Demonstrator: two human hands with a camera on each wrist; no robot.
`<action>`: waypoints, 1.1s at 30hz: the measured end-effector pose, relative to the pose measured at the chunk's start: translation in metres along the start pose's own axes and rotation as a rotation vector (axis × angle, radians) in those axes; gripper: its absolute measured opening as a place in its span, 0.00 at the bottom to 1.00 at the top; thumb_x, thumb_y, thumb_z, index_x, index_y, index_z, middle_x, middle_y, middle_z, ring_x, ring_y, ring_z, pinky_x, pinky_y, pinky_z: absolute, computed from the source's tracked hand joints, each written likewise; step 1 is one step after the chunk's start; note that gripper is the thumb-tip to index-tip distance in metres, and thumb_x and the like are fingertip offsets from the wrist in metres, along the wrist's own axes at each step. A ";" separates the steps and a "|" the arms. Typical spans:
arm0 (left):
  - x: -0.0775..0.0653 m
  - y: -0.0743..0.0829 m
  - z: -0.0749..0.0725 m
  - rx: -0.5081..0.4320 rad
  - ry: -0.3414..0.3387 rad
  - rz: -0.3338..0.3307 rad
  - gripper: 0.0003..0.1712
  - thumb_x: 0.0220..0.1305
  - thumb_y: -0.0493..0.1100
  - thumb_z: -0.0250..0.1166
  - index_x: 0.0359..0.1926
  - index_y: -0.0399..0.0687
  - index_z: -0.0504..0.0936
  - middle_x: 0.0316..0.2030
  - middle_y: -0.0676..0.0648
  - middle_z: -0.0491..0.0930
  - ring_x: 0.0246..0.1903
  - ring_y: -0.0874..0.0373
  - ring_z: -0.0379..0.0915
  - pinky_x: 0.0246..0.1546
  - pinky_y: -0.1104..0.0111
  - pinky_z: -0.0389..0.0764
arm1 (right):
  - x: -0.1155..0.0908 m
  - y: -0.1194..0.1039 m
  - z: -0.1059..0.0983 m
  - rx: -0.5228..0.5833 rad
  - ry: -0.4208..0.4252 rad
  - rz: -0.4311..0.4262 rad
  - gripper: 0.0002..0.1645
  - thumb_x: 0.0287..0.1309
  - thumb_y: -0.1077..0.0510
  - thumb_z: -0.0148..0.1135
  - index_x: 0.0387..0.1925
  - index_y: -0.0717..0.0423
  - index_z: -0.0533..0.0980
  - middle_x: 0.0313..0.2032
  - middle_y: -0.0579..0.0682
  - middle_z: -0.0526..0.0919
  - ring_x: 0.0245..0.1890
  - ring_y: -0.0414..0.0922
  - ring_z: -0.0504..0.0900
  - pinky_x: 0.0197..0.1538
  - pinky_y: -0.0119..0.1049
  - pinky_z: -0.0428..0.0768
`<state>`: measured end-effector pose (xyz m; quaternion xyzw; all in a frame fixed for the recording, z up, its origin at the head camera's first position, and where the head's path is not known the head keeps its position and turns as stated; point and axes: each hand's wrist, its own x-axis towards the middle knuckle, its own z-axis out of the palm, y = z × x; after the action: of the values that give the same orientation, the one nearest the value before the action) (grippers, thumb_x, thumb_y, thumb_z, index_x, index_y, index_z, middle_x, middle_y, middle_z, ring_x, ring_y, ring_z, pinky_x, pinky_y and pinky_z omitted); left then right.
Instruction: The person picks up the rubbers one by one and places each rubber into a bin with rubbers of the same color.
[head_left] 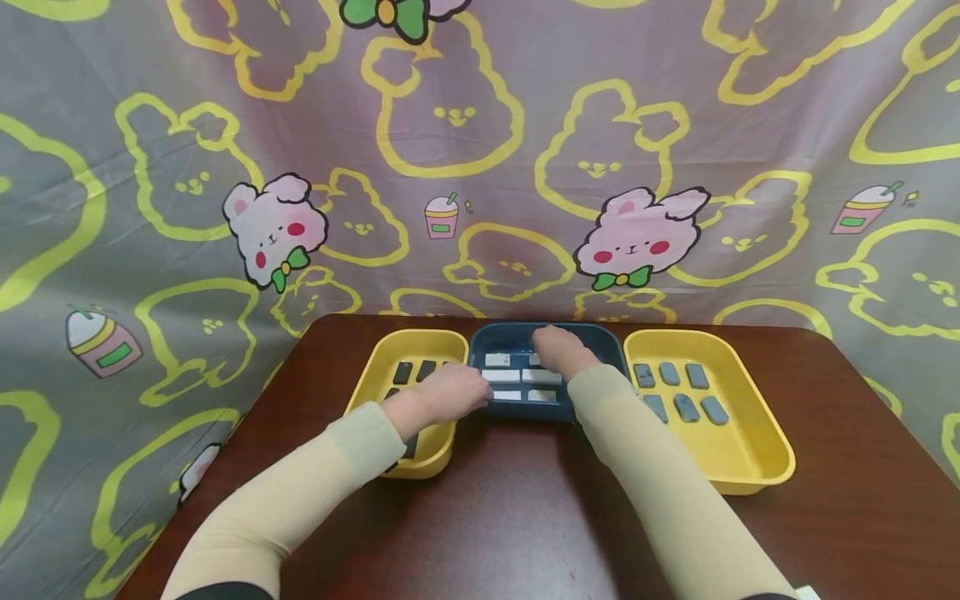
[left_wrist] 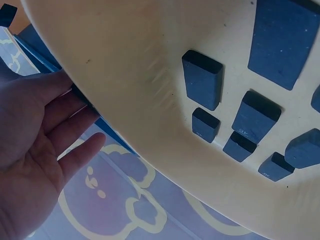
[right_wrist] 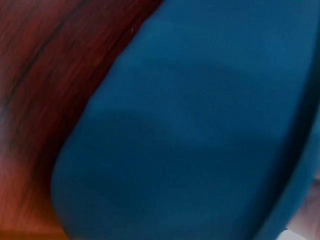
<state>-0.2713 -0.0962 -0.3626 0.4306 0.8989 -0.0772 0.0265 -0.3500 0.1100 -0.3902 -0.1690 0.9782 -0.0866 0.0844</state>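
Note:
A dark blue tray holds several white rectangular blocks in rows. My left hand is at the tray's left front corner. In the left wrist view the left hand has fairly straight, spread fingers against the blue rim, some tips hidden behind a yellow tray's wall. Over the back right of the blue tray is my right hand, above a partly covered white block. Its fingertips are hidden in the head view. The right wrist view is mostly filled by the blue tray's outer wall.
A yellow tray with several black blocks stands at left, under the left forearm. At right, another yellow tray holds several grey pieces. A patterned cloth hangs behind the brown table.

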 end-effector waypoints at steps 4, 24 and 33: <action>0.001 0.003 0.000 -0.007 0.003 0.003 0.07 0.67 0.44 0.64 0.39 0.50 0.87 0.27 0.54 0.82 0.27 0.61 0.74 0.36 0.69 0.77 | -0.002 0.003 0.004 0.035 -0.017 0.045 0.11 0.68 0.68 0.51 0.47 0.62 0.77 0.48 0.59 0.80 0.50 0.55 0.78 0.56 0.51 0.73; 0.000 0.004 0.001 0.000 0.027 0.014 0.06 0.67 0.43 0.64 0.36 0.50 0.87 0.25 0.54 0.80 0.26 0.61 0.72 0.34 0.68 0.77 | -0.013 0.018 -0.028 -0.011 -0.006 0.026 0.05 0.63 0.68 0.56 0.39 0.62 0.77 0.31 0.54 0.79 0.33 0.51 0.76 0.44 0.45 0.77; -0.003 0.002 -0.002 0.007 0.042 0.042 0.06 0.67 0.41 0.63 0.34 0.50 0.87 0.23 0.54 0.79 0.26 0.60 0.73 0.33 0.67 0.77 | -0.038 0.042 -0.060 -0.045 0.093 -0.018 0.11 0.60 0.64 0.62 0.44 0.64 0.79 0.38 0.57 0.83 0.38 0.53 0.80 0.49 0.50 0.78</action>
<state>-0.2678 -0.0965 -0.3611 0.4511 0.8896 -0.0704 0.0077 -0.3400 0.1709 -0.3357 -0.1753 0.9812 -0.0731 0.0342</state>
